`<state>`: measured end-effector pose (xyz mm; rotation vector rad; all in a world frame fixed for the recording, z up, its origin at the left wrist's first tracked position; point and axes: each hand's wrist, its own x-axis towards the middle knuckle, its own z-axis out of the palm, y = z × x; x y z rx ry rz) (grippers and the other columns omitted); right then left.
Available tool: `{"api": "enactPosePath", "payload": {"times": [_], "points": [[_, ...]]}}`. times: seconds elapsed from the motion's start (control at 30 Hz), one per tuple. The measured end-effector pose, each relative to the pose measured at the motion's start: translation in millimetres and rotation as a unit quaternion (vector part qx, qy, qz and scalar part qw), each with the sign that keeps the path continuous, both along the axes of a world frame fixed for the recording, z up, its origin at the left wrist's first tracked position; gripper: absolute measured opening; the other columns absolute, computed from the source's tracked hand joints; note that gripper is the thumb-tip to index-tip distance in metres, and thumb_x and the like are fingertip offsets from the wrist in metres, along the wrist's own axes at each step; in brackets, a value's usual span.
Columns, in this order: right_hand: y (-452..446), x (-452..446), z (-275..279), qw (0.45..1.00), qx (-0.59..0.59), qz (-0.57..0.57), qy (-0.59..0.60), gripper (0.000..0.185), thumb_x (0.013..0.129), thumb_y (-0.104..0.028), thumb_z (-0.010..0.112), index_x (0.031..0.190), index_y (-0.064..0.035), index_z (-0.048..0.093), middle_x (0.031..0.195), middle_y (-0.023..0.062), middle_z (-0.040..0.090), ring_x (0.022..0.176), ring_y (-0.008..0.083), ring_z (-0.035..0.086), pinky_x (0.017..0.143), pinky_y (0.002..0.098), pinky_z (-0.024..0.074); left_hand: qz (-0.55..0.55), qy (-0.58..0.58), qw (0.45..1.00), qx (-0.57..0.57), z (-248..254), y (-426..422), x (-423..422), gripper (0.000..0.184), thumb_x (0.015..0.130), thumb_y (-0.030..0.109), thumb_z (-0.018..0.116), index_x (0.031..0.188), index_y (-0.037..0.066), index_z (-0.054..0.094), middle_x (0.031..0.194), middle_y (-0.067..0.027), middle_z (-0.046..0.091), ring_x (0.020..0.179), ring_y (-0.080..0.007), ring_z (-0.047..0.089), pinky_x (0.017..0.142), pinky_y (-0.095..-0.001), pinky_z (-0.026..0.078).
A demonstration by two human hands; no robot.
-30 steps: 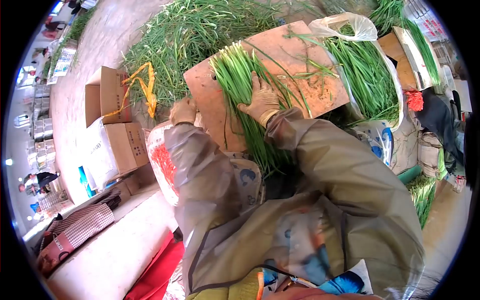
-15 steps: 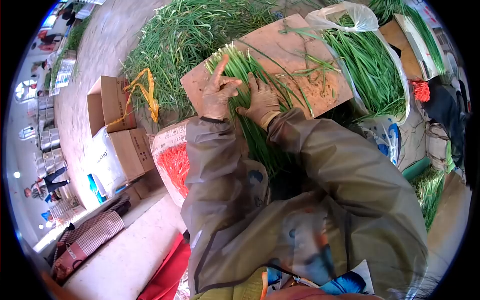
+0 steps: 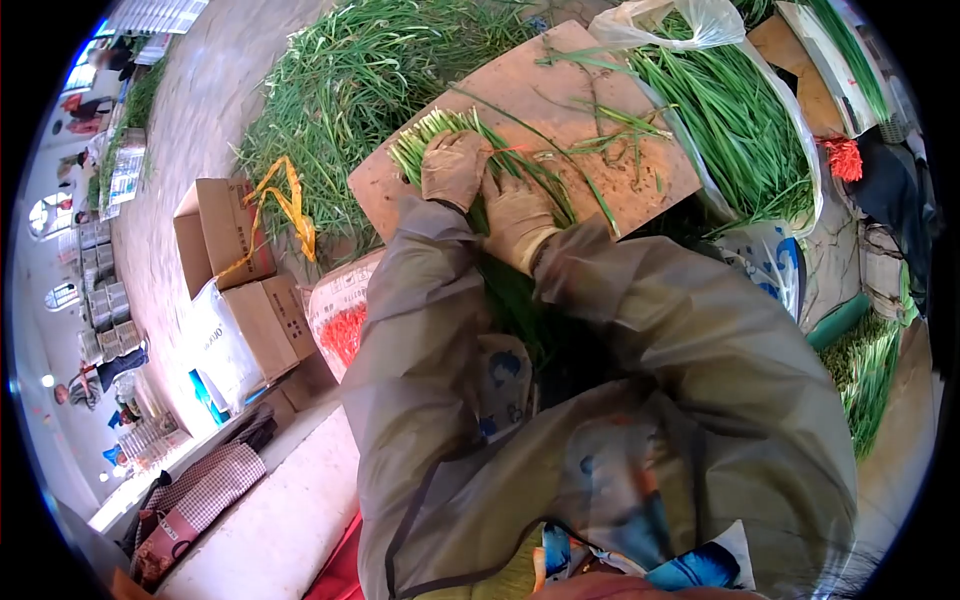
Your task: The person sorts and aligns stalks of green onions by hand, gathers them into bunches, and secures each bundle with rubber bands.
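Observation:
A bundle of green chives (image 3: 436, 132) lies across a brown board (image 3: 610, 75), its pale cut ends pointing up and left. My gloved left hand (image 3: 455, 170) is closed over the bundle just below those ends. Lower down and close beside it, my gloved right hand (image 3: 520, 222) grips the same bundle, its thumb side near the left hand. A thin red tie (image 3: 508, 149) shows by the left hand's fingers; which hand has it I cannot tell. The leaves hang down over the board's near edge, partly hidden by my sleeves.
Loose chives (image 3: 330, 110) are heaped beyond the board. A clear plastic bag (image 3: 806, 130) of chives stands at the right. To the left are a bag of red ties (image 3: 345, 335), a cardboard box (image 3: 225, 225) with yellow strapping (image 3: 290, 210) and a white bag (image 3: 222, 345).
My left hand has gone from raised with its index finger stretched out to closed over the bundle. The red tie now shows beside it. My right hand has shifted slightly down.

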<state>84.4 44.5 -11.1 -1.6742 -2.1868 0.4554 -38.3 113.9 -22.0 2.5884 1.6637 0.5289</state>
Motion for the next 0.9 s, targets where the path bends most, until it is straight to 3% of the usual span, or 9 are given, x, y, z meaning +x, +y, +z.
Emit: {"api": "enactPosePath", "payload": {"times": [0.1,0.13,0.23,0.33,0.47,0.6,0.67,0.73,0.9], "points": [[29,36,35,0.994,-0.085,0.028,0.069,0.028,0.075,-0.027,0.061,0.093,-0.0063,0.06,0.097,0.0165,0.059,0.094,0.0314,0.057,0.082,0.0413,0.0452,0.005,0.0,1.0,-0.007,2,-2,3,0.019,0.082,0.023,0.054,0.088,0.007,0.062,0.088,-0.0114,0.064,0.088,-0.0259,0.06,0.088,-0.0377,0.041],[40,42,17,0.988,-0.036,-0.008,0.148,0.026,0.076,-0.023,0.06,0.096,-0.0079,0.06,0.094,0.0172,0.06,0.089,0.0326,0.058,0.081,0.042,0.0457,0.006,0.0,1.0,-0.007,2,-2,2,0.019,0.082,0.023,0.054,0.088,0.007,0.062,0.088,-0.0114,0.064,0.088,-0.0259,0.06,0.088,-0.0377,0.041],[54,39,-7,0.984,-0.078,-0.103,0.121,0.023,0.077,-0.02,0.058,0.096,-0.0077,0.061,0.098,0.0173,0.06,0.09,0.0353,0.058,0.08,0.044,0.0456,-0.004,-0.043,0.996,0.081,-1,-2,2,0.009,0.076,0.015,0.06,0.082,0.009,0.06,0.081,-0.0091,0.062,0.08,-0.0284,0.059,0.079,-0.0382,0.044],[47,30,-8,0.943,-0.269,-0.122,0.156,0.027,0.079,-0.019,0.055,0.102,-0.0082,0.061,0.101,0.0193,0.06,0.092,0.0377,0.057,0.082,0.0455,0.0449,0.004,-0.053,0.997,0.058,-5,-4,-3,0.011,0.077,0.016,0.059,0.085,0.009,0.06,0.085,-0.0105,0.062,0.084,-0.028,0.058,0.081,-0.0387,0.043],[34,20,0,0.963,-0.232,-0.038,0.134,0.038,0.081,-0.017,0.047,0.118,-0.0148,0.055,0.104,0.0193,0.059,0.093,0.037,0.057,0.082,0.0449,0.0455,0.02,0.017,0.999,0.047,4,-7,-1,0.022,0.078,0.017,0.056,0.096,0.007,0.06,0.097,-0.0103,0.064,0.096,-0.0238,0.057,0.088,-0.0383,0.041],[43,30,-17,0.964,-0.239,0.021,0.115,0.034,0.082,-0.019,0.047,0.114,-0.0127,0.057,0.106,0.0183,0.058,0.094,0.0351,0.058,0.082,0.0437,0.0456,-0.01,0.014,1.0,0.005,8,-8,3,0.015,0.08,0.018,0.055,0.091,0.01,0.061,0.109,-0.0115,0.06,0.1,-0.0241,0.056,0.092,-0.0379,0.039],[55,44,-19,0.977,-0.156,-0.009,0.146,0.034,0.082,-0.024,0.05,0.114,-0.0128,0.057,0.107,0.018,0.058,0.095,0.0349,0.057,0.082,0.0433,0.0453,-0.008,0.05,0.999,-0.017,5,-4,4,0.016,0.08,0.019,0.054,0.093,0.012,0.062,0.109,-0.0093,0.061,0.1,-0.0232,0.056,0.093,-0.0377,0.038],[72,55,-17,0.971,-0.207,-0.057,0.105,0.032,0.083,-0.028,0.052,0.111,-0.0133,0.059,0.104,0.0165,0.06,0.095,0.0343,0.058,0.082,0.0421,0.0456,-0.002,0.059,0.998,0.004,1,-5,5,0.015,0.08,0.019,0.054,0.091,0.013,0.062,0.106,-0.0071,0.062,0.099,-0.0224,0.056,0.093,-0.0377,0.038],[87,50,-51,0.997,-0.015,0.06,-0.036,0.017,0.079,-0.019,0.052,0.09,-0.0118,0.063,0.09,0.0123,0.062,0.089,0.0293,0.061,0.079,0.0414,0.047,0.001,0.04,0.999,-0.013,7,-6,4,0.015,0.08,0.018,0.055,0.093,0.013,0.061,0.102,-0.0064,0.062,0.098,-0.0222,0.057,0.093,-0.0382,0.038]]}}
